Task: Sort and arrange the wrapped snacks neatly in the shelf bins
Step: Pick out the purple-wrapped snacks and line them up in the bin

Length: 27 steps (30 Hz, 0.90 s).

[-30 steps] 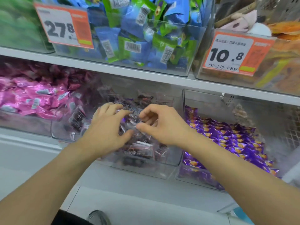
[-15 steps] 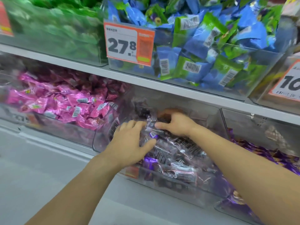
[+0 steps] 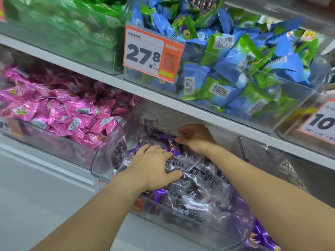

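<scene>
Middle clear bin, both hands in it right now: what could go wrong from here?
The purple-wrapped snacks lie mixed among the clear-wrapped snacks, so one could easily stay buried. The clear-wrapped pile sits heaped near the bin's front wall; the left hand pressing on it could push packs over. The right hand reaches deep under the upper shelf, partly shadowed, so its grip is hard to check.

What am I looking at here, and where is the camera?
No machine: a person wears a camera on the head, looking down at their own two hands. Both reach into a clear bin on a shop's lower shelf, filled with clear-wrapped dark snacks and some purple ones. The left hand lies flat on the pile, fingers spread. The right hand, further back, pinches a purple snack. Beside that bin lie pink snacks; above are blue-green packs behind a price tag.
</scene>
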{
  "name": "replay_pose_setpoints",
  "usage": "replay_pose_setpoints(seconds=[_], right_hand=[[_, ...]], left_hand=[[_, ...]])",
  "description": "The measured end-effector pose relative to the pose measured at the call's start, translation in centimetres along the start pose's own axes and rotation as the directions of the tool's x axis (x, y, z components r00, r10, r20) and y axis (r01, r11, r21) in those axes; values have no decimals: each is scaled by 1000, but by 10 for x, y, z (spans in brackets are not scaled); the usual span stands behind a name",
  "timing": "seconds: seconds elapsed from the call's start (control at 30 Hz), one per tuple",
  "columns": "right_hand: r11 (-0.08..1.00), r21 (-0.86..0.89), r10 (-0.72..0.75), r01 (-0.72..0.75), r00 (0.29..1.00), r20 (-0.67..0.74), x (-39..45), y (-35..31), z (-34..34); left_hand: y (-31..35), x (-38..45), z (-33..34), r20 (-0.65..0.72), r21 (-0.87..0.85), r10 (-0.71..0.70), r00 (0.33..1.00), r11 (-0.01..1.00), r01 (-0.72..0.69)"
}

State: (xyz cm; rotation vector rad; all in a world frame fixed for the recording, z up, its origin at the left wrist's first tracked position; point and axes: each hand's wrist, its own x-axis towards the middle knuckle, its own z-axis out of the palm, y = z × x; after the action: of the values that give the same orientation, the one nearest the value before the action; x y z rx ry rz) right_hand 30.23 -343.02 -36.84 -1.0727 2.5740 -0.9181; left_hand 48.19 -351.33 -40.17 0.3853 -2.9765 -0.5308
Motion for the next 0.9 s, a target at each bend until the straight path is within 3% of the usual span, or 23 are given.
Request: replay_pose_setpoints(seconds=[0.17, 0.27, 0.37, 0.5, 0.63, 0.77, 0.9], right_hand=[[980, -191, -31, 62, 986, 162, 6, -7, 16], [908, -377, -122, 180, 977, 174, 7, -10, 23], [871, -430, -185, 238, 969, 161, 8, -10, 31], [881, -401, -214, 251, 967, 137, 12, -12, 28], [945, -241, -225, 222, 974, 13, 3, -13, 19], [946, -246, -206, 213, 977, 54, 1, -13, 27], [971, -183, -158, 156, 987, -1, 12, -12, 49]], left_hand=[[1, -1, -1, 6, 0, 2, 1000, 1000, -2], [-1, -1, -1, 6, -16, 6, 1000, 1000, -6], [-2, -1, 0, 7, -25, 4, 1000, 1000, -3], [-1, -3, 1, -5, -20, 2, 1000, 1000, -2], [-1, -5, 0, -19, -35, -3, 1000, 999, 2], [2, -6, 0, -18, -51, -16, 1000, 999, 15], [0, -6, 1, -67, -118, -34, 997, 993, 26]])
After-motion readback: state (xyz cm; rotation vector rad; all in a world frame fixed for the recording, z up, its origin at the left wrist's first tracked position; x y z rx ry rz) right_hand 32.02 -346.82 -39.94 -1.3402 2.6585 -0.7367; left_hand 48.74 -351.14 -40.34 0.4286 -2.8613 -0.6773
